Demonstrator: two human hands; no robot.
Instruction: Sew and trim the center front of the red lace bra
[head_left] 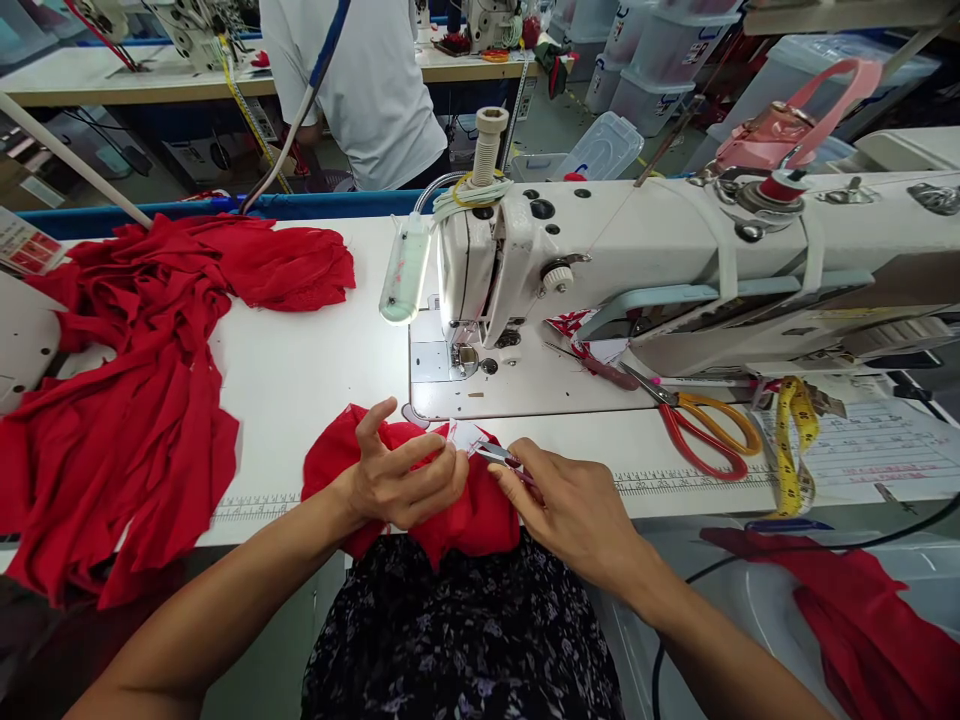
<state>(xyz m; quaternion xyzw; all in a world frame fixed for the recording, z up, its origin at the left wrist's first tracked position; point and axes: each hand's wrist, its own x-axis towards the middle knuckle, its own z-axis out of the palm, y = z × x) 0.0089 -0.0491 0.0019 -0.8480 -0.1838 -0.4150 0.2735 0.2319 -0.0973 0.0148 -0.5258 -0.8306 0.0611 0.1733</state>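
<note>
Red fabric (480,510) lies bunched at the table's front edge, partly hanging over it. A small white piece (463,436) shows on top of it. My left hand (409,475) is closed on the fabric beside the white piece, its index finger raised. My right hand (566,505) grips small thread snips (501,456) between thumb and fingers, with the blades pointing left at the white piece. Beyond my hands stands a white sewing machine (480,270); its needle area is above and behind the fabric.
A heap of red fabric (150,380) covers the table's left side. Orange-handled scissors (705,430), dark red snips (600,370) and a yellow measuring tape (793,450) lie at right. A person (360,90) stands behind the table. More red cloth (862,610) lies lower right.
</note>
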